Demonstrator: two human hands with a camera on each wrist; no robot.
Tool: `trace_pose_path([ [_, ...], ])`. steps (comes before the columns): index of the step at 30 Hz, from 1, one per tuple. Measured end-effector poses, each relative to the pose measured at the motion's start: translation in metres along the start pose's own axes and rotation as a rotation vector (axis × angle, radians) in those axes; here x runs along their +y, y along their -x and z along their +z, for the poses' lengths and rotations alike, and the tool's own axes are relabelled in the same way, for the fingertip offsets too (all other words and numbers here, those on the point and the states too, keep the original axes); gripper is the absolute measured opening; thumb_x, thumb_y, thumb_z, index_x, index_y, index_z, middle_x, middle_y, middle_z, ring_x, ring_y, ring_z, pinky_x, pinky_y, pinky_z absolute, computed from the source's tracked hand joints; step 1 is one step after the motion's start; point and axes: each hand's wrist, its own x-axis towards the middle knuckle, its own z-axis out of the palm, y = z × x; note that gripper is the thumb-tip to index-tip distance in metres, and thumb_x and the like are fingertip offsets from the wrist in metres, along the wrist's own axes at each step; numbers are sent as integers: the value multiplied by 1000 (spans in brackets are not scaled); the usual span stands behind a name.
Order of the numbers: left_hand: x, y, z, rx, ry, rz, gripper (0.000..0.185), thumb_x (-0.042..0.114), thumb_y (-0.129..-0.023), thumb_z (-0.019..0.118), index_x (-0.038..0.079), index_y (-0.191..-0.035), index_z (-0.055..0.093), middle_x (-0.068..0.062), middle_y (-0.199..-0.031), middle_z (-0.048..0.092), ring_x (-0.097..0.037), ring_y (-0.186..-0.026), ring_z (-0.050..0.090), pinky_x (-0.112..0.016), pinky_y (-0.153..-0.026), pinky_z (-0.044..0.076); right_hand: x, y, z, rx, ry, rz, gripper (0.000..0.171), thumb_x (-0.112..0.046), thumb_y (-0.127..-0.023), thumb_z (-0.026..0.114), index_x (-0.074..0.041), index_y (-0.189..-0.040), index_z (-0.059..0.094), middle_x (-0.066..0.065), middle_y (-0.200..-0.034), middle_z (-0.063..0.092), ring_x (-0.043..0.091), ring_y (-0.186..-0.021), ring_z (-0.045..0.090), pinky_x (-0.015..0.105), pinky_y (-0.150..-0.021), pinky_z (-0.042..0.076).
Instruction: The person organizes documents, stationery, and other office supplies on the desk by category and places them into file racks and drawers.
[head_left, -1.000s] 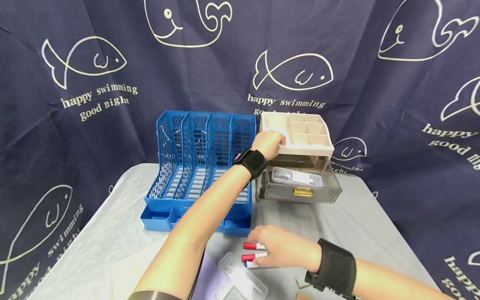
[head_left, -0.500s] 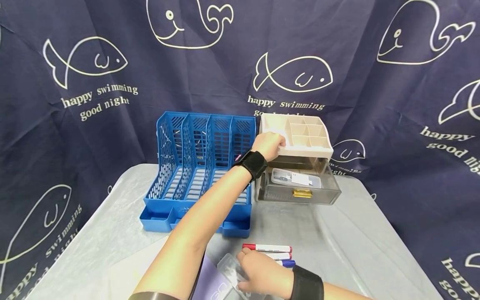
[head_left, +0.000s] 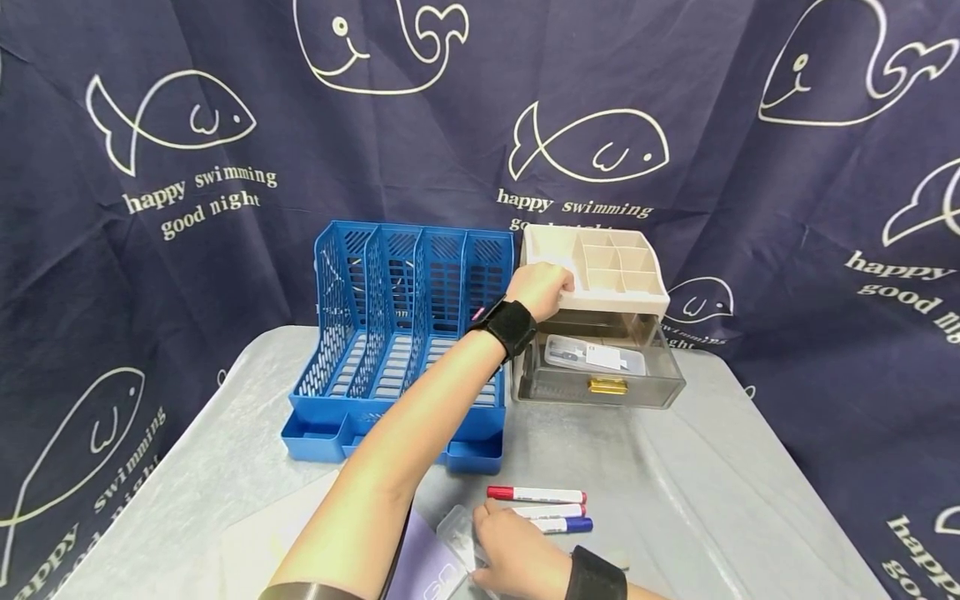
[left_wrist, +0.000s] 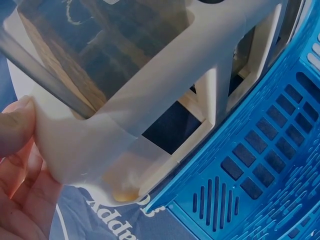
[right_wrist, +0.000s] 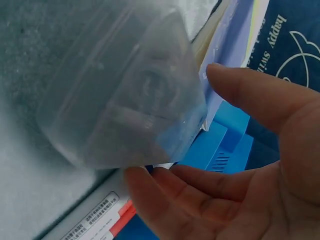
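My left hand (head_left: 542,286) grips the front-left corner of the beige compartment organizer (head_left: 615,267); in the left wrist view its thumb (left_wrist: 15,125) presses on that beige corner (left_wrist: 100,145). The organizer's smoky drawer (head_left: 600,383) stands pulled out with a clear box (head_left: 596,356) inside. My right hand (head_left: 506,554) is at the table's near edge, holding a clear plastic case (head_left: 456,527). In the right wrist view the case (right_wrist: 125,100) sits between the thumb (right_wrist: 260,100) and the curled fingers (right_wrist: 175,200).
Three markers lie right of the case: a red one (head_left: 536,495), a second red one (head_left: 551,511), a blue one (head_left: 568,525). A blue file rack (head_left: 397,333) stands left of the organizer. A purple booklet (head_left: 423,571) lies under my left forearm.
My right hand has left the markers and moved left and toward me onto the clear case. My left hand has stayed on the organizer's corner.
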Motion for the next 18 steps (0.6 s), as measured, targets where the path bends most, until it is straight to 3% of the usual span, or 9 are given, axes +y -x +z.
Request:
trace_pose_path([
  [10, 0, -2, 2, 6, -2, -5, 27, 4, -82, 63, 20, -101, 74, 5, -102, 71, -14, -95, 65, -32, -80, 52, -4, -5, 13, 61, 72, 36, 51, -35, -63, 81, -4, -95, 56, 1, -82, 51, 11, -67, 55, 25, -59, 47],
  [18, 0, 0, 0, -1, 1, -4, 28, 3, -82, 63, 20, -101, 73, 4, -102, 71, -14, -95, 65, -32, -80, 52, -7, -6, 14, 46, 67, 83, 53, -33, -62, 80, -3, -99, 57, 3, -83, 52, 13, -65, 55, 28, -52, 46],
])
